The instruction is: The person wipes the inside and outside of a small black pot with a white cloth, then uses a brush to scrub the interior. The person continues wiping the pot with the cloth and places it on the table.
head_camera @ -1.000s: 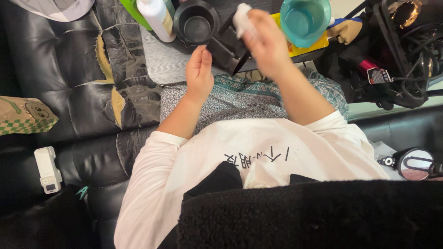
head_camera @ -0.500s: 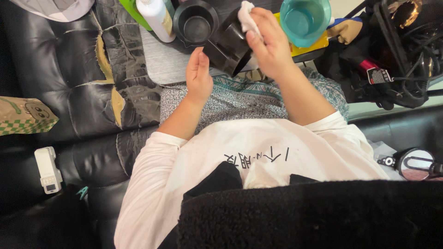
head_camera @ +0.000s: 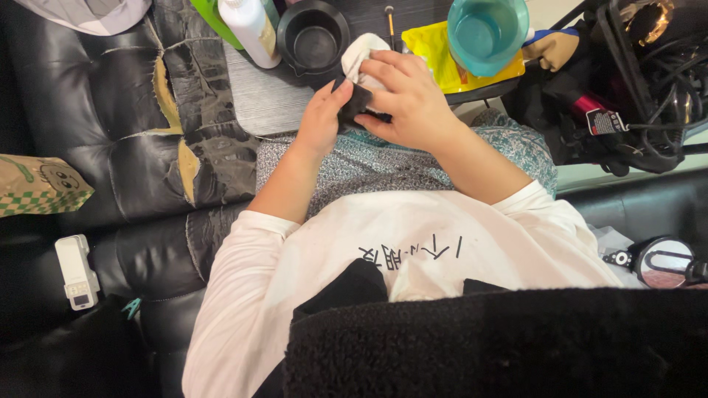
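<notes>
Both hands are together at the near edge of the grey surface, above the person's lap. Left hand is wrapped around the left end of a small black container, thumb on top, fingers underneath. Right hand is clamped over the container's right side, pressing a white cloth against it; the cloth bunches out above the knuckles.

Orientation: only a dark wedge of the container shows between the two hands. Its long axis looks to run roughly left-right, tilted slightly up toward the far side. Can't tell which way its open end points, as the right hand and the cloth cover it.

On the surface, beyond the hands:
- black bowl, upright, open side up, just beyond the cloth
- white bottle left of the bowl, tilted, with a green item touching its left side
- thin brush handle, running away from the person
- yellow packet with a teal bowl sitting on its far right part

Surroundings:
- cracked black leather sofa on the left
- white handheld device lying on the sofa, long axis toward the person
- patterned paper bag at the left edge
- tangle of black cables and gear on the right
- small round mirror lower right
</notes>
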